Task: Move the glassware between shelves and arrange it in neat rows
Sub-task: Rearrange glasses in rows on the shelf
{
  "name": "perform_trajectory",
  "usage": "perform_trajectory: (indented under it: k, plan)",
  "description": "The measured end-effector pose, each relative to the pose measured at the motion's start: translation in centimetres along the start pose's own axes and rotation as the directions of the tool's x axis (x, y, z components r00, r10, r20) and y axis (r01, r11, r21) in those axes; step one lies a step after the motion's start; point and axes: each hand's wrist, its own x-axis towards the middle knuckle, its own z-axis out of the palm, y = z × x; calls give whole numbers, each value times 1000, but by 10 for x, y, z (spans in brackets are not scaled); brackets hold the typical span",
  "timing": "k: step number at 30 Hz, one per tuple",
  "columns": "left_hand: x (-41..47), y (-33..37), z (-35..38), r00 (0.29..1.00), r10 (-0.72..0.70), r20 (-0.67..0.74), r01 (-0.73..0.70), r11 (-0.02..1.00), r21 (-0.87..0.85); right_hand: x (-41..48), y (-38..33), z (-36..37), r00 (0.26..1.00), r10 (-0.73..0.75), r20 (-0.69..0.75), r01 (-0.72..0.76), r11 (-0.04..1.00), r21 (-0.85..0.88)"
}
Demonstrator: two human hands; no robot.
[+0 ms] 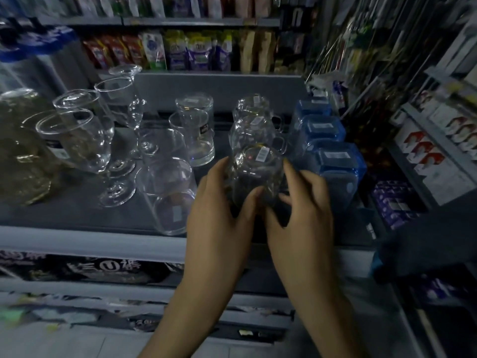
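An upside-down clear glass mug (254, 171) with a price sticker on its base stands at the front of a row on the grey shelf (77, 210). My left hand (222, 202) grips its left side and my right hand (302, 200) grips its right side. Behind it stand two more inverted clear mugs (254, 127) in line. To the right runs a row of blue square glasses (333, 161). To the left stand clear tumblers (167, 182) and stemmed glasses (85, 135).
A large amber glass jar (20, 151) sits at the shelf's far left. Snack packets (178, 50) fill the shelf behind. Boxed goods (438, 156) line racks on the right. A dark sleeve (426, 244) reaches in from the right edge.
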Motion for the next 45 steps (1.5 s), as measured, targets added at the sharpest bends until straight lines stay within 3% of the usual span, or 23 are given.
perform_trajectory:
  k: [7, 18, 24, 28, 30, 32, 39, 45]
  plan:
    - [6, -2, 4, 999, -30, -20, 31, 999, 26, 13, -9, 0, 992, 117, 44, -123, 976, 181]
    - [9, -6, 8, 995, -84, -47, 81, 995, -60, 14, -13, -1, 986, 162, 46, -168, 954, 250]
    - [8, -2, 6, 998, -56, -28, 53, 995, -86, 10, -18, -10, 989, 121, -80, -102, 972, 213]
    - [11, 0, 6, 1000, -14, 14, 14, 1000, -20, 34, -32, -36, 994, -27, -104, 36, 995, 92]
    - [13, 3, 7, 999, 14, 39, -16, 999, 33, 56, -42, -50, 987, -157, -21, 157, 987, -17]
    - [16, 7, 9, 998, 46, 46, -49, 996, 81, 82, -52, -59, 972, -195, 127, 207, 975, -84]
    - [14, 11, 21, 998, 17, -63, -5, 982, 187, 173, -74, -50, 865, -117, 488, 302, 898, -320]
    - [11, 8, 26, 993, -29, -115, 57, 967, 248, 186, -69, -27, 803, -49, 594, 357, 837, -414]
